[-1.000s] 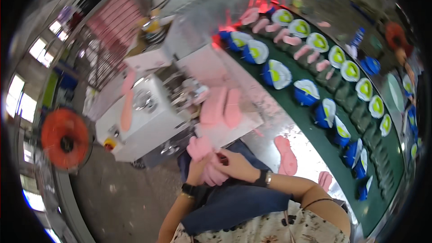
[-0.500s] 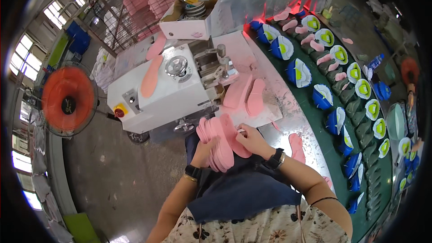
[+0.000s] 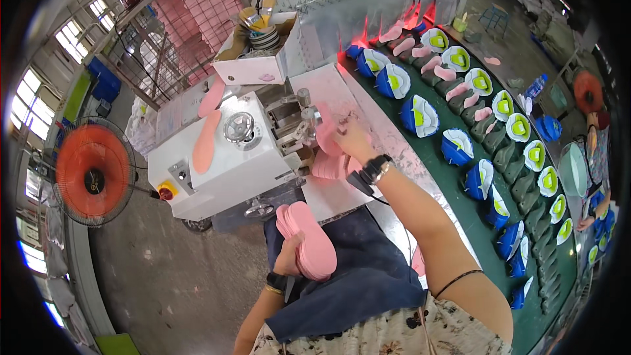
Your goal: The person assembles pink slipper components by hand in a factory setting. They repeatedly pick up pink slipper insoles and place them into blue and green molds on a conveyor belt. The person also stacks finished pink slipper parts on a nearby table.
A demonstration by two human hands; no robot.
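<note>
While left hand (image 3: 287, 258) clasped stacked insoles (image 3: 314, 243) | right hand (image 3: 355, 141) pinched single insole (image 3: 326, 130) by machine (image 3: 230, 164) | slackened left grip risked spillage!

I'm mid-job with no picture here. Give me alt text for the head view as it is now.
A person's left hand grips a stack of pink insoles, while the right hand holds another insole at a white machine's end. On the right, a green belt carries rows of blue-and-white cupped pieces; an orange fan stands left.
</note>
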